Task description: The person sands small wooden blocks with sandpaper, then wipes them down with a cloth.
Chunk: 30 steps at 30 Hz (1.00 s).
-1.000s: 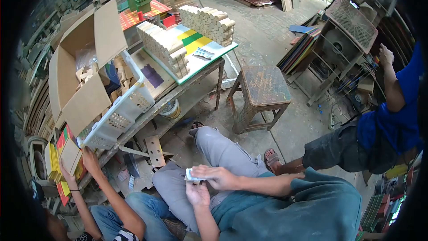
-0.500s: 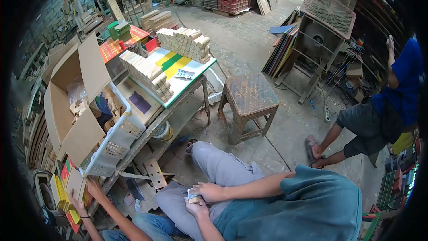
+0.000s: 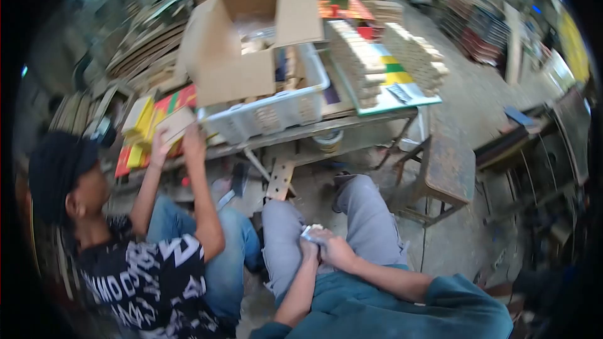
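The person's left hand (image 3: 309, 248) and right hand (image 3: 333, 250) meet over the grey-trousered lap, both closed on a small pale wrapped block (image 3: 312, 233) held between them, well below the edge of the wooden work surface (image 3: 352, 122). Open concrete floor (image 3: 452, 238) lies to the right, beside a worn brown stool (image 3: 449, 172). On the left, a seated co-worker's hand (image 3: 191, 141) reaches a flat tan board (image 3: 174, 123) just beside a white perforated plastic basket (image 3: 270, 116) overhanging the surface edge.

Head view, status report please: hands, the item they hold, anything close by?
Left hand and right hand together on lap, closed on small white piece. Co-worker's hands at flat block, to the left. Stool to the right.
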Each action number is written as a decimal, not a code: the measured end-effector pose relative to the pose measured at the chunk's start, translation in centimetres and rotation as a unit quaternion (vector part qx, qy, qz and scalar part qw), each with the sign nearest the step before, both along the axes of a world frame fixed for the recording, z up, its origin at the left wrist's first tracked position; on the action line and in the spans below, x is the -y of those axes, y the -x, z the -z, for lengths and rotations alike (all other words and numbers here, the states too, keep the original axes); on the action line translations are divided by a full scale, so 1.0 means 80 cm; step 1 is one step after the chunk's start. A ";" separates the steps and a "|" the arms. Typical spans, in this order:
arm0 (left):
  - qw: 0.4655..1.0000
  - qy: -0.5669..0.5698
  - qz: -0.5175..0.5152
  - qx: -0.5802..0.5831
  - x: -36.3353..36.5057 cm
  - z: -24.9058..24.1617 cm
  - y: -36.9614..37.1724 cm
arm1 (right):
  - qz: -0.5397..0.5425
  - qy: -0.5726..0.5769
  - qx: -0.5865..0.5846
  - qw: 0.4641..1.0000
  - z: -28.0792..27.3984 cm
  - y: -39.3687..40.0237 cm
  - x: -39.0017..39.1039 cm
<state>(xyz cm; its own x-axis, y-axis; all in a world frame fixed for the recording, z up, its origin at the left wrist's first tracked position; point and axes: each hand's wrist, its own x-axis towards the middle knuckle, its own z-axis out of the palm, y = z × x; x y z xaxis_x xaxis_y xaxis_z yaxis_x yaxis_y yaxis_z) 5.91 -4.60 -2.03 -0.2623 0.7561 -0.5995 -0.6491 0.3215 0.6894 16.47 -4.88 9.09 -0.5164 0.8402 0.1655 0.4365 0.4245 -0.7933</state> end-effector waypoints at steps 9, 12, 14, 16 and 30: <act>0.999 0.036 -0.020 -0.026 -0.006 0.014 -0.011 | 0.016 -0.036 -0.025 0.999 0.013 0.004 -0.007; 0.981 0.041 0.019 -0.190 -0.004 -0.005 -0.020 | 0.030 0.064 0.081 0.994 0.009 -0.001 -0.029; 0.993 0.033 -0.022 -0.110 -0.007 -0.032 -0.016 | 0.019 0.058 0.090 0.994 0.017 0.002 -0.024; 0.996 0.036 -0.068 -0.041 -0.012 -0.024 -0.021 | 0.005 -0.063 -0.026 0.998 0.013 -0.005 -0.010; 0.994 0.002 -0.002 -0.105 -0.008 -0.027 -0.031 | 0.007 0.061 0.121 0.991 0.015 -0.029 -0.028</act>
